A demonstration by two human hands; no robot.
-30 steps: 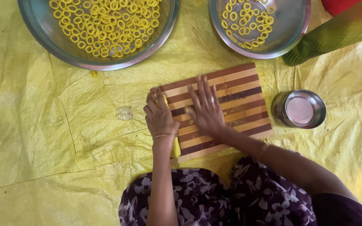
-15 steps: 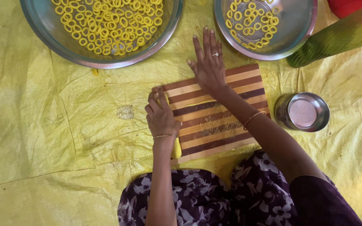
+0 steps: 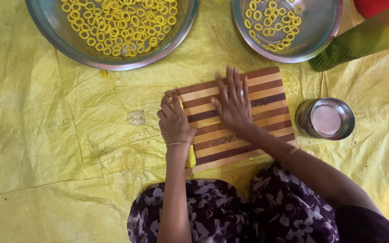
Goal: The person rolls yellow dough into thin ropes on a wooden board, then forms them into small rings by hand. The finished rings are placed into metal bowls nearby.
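Now | left hand (image 3: 174, 120) grip clenched on yellow dough (image 3: 190, 156), board (image 3: 266, 90) left edge | right hand (image 3: 233, 102) flat, released, mid-board.

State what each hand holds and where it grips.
Left hand closes around a yellow dough lump, its lower end showing. Right hand holds nothing, flat on the striped board.

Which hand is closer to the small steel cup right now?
Right. The right hand lies flat mid-board, left of the small steel cup; the left hand sits at the board's far-left edge, farther away.

Both hands (image 3: 203, 114) lie palm-down, fingers spread flat.
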